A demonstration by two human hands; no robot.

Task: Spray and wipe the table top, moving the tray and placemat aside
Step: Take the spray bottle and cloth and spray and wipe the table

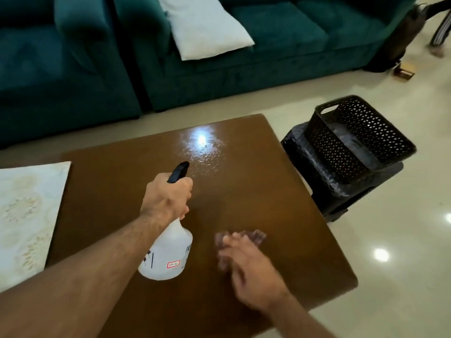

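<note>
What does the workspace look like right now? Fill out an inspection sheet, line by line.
Surface: brown table top, wet glossy patch at the far side.
Job's things: spray bottle held above the table; brown cloth near the front; placemat at the left edge; black basket tray on a stool off the table.
Clutter: nothing seen.
Hands: left hand grips the bottle's neck; right hand blurred, on the cloth.
Cables: nothing seen.
Surroundings: green sofa, white cushion, tiled floor.

Brown glossy surface (256,191); white bottle (168,252) with black nozzle (179,172) and red label; pale floral-patterned placemat (26,215) at left; black perforated basket (358,135); teal sofa (280,57); white pillow (207,28).
</note>
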